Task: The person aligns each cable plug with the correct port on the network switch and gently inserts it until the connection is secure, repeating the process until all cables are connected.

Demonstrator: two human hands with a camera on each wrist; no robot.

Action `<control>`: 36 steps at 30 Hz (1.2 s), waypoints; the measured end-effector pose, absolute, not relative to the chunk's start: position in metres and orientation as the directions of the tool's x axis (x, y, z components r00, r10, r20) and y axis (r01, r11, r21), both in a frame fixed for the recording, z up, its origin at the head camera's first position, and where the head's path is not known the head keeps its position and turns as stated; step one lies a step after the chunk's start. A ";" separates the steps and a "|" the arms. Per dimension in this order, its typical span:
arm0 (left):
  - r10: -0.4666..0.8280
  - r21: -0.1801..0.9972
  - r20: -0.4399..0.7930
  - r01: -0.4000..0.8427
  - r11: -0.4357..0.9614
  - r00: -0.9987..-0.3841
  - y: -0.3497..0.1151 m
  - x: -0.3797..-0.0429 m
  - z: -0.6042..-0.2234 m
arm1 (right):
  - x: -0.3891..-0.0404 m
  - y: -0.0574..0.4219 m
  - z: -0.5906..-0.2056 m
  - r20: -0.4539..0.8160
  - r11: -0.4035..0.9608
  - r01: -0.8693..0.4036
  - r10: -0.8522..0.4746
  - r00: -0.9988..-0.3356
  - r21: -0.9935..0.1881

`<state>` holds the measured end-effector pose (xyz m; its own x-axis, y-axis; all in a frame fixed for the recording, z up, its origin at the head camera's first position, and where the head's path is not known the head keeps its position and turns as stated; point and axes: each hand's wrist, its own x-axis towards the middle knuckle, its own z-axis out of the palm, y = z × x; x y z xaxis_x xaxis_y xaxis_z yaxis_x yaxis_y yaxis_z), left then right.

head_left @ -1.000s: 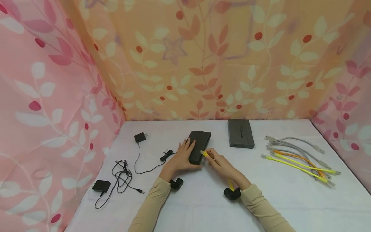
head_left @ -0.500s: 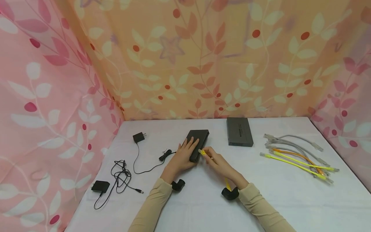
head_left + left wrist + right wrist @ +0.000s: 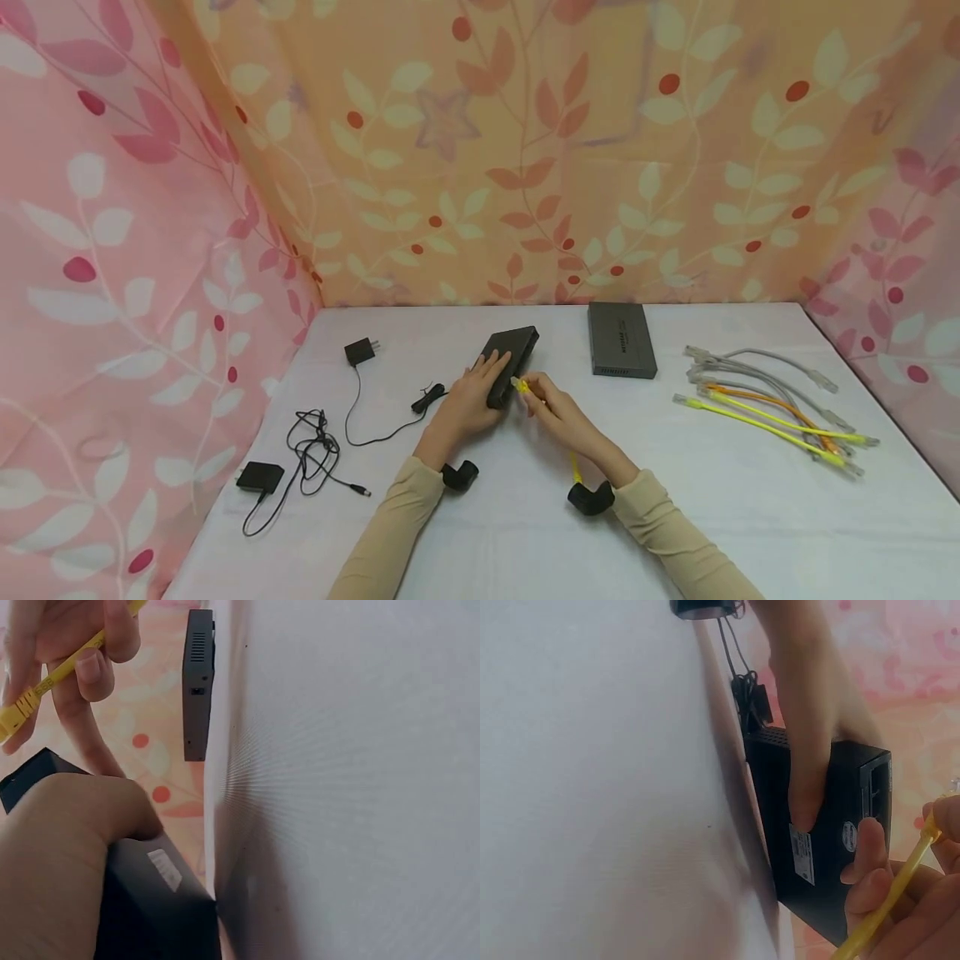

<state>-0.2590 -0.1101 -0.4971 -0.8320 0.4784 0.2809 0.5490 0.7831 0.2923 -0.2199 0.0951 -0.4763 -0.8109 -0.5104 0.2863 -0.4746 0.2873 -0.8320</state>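
In the head view my left hand (image 3: pixel 467 406) grips a black network switch (image 3: pixel 517 340), fingers over its top. The switch is tilted, its right side raised off the table. The right wrist view shows the thumb pressed on its labelled underside (image 3: pixel 772 802), with a port opening (image 3: pixel 876 795) on the side facing my right hand. My right hand (image 3: pixel 555 410) pinches a yellow network cable (image 3: pixel 522 386) just behind its clear plug, close beside that port side. The plug looks apart from the switch. The rest of the cable (image 3: pixel 896 889) trails back under the right wrist.
A second grey switch (image 3: pixel 622 340) lies at the back right. Several grey, orange and yellow network cables (image 3: pixel 780 417) lie to the right. On the left are two black power adapters, one near (image 3: pixel 259 477) and one farther back (image 3: pixel 361 352), with thin cords.
The left hand has tilted the switch up from lying nearly flat and shifted it slightly. The right hand has moved a little left with the yellow cable, keeping its pinch.
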 end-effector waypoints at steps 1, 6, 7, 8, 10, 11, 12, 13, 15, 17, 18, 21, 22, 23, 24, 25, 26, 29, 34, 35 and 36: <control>0.472 0.301 0.292 0.548 0.780 -0.832 -0.111 -0.260 -0.498 | -0.220 0.095 -0.474 0.263 0.303 -0.456 -0.509 -0.820 -0.837; 0.454 0.308 0.340 0.554 0.774 -0.824 -0.114 -0.263 -0.502 | -0.227 0.094 -0.470 0.262 0.344 -0.468 -0.501 -0.825 -0.814; 0.454 0.306 0.344 0.555 0.773 -0.822 -0.114 -0.263 -0.502 | -0.230 0.095 -0.474 0.266 0.348 -0.470 -0.495 -0.827 -0.811; 0.454 0.304 0.349 0.557 0.773 -0.820 -0.114 -0.263 -0.502 | -0.231 0.096 -0.473 0.277 0.344 -0.477 -0.492 -0.825 -0.809; 0.447 0.315 0.363 0.559 0.767 -0.818 -0.115 -0.263 -0.501 | -0.232 0.098 -0.469 0.289 0.349 -0.487 -0.487 -0.824 -0.800; 0.441 0.322 0.369 0.558 0.764 -0.818 -0.115 -0.264 -0.501 | -0.232 0.098 -0.467 0.299 0.352 -0.494 -0.483 -0.823 -0.795; 0.435 0.328 0.380 0.558 0.762 -0.817 -0.115 -0.264 -0.501 | -0.233 0.099 -0.466 0.310 0.353 -0.502 -0.476 -0.823 -0.789; 0.426 0.337 0.391 0.558 0.758 -0.816 -0.116 -0.264 -0.501 | -0.233 0.099 -0.465 0.317 0.361 -0.505 -0.467 -0.825 -0.784; 0.409 0.358 0.419 0.561 0.746 -0.811 -0.117 -0.265 -0.502 | -0.233 0.099 -0.462 0.336 0.388 -0.517 -0.445 -0.830 -0.763; 0.395 0.377 0.453 0.573 0.727 -0.799 -0.118 -0.265 -0.503 | -0.233 0.100 -0.459 0.355 0.417 -0.526 -0.423 -0.834 -0.741; 0.389 0.387 0.472 0.583 0.715 -0.791 -0.118 -0.266 -0.503 | -0.233 0.100 -0.458 0.362 0.427 -0.528 -0.412 -0.836 -0.734; 0.373 0.413 0.523 0.611 0.676 -0.766 -0.120 -0.267 -0.504 | -0.232 0.101 -0.455 0.384 0.443 -0.540 -0.396 -0.834 -0.716; 0.372 0.418 0.539 0.624 0.660 -0.756 -0.121 -0.267 -0.505 | -0.232 0.101 -0.453 0.391 0.443 -0.544 -0.394 -0.832 -0.712; 0.372 0.422 0.552 0.634 0.648 -0.747 -0.122 -0.267 -0.505 | -0.232 0.101 -0.452 0.394 0.443 -0.546 -0.393 -0.831 -0.711; 0.373 0.424 0.566 0.648 0.633 -0.735 -0.123 -0.268 -0.505 | -0.232 0.101 -0.451 0.397 0.443 -0.548 -0.391 -0.830 -0.709; 0.378 0.418 0.580 0.662 0.622 -0.722 -0.124 -0.268 -0.505 | -0.232 0.100 -0.450 0.401 0.443 -0.551 -0.391 -0.828 -0.707; 0.385 0.415 0.590 0.675 0.610 -0.710 -0.125 -0.269 -0.505 | -0.232 0.100 -0.449 0.405 0.444 -0.555 -0.391 -0.826 -0.704; 0.412 0.423 0.606 0.715 0.557 -0.680 -0.128 -0.272 -0.507 | -0.232 0.096 -0.445 0.411 0.445 -0.562 -0.393 -0.822 -0.698; 0.451 0.466 0.591 0.739 0.486 -0.669 -0.131 -0.275 -0.508 | -0.229 0.088 -0.437 0.408 0.467 -0.560 -0.392 -0.825 -0.684; 0.455 0.470 0.587 0.740 0.482 -0.670 -0.131 -0.275 -0.508 | -0.228 0.086 -0.435 0.400 0.469 -0.554 -0.391 -0.829 -0.688; 0.460 0.472 0.585 0.741 0.477 -0.668 -0.131 -0.274 -0.507 | -0.227 0.084 -0.434 0.388 0.470 -0.544 -0.393 -0.834 -0.695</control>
<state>-0.2742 -0.1309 -0.5070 -0.6682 0.4600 0.5848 0.7414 0.4769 0.4720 -0.2272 0.0842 -0.4336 -0.8340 -0.3929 0.3875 -0.5442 0.4696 -0.6952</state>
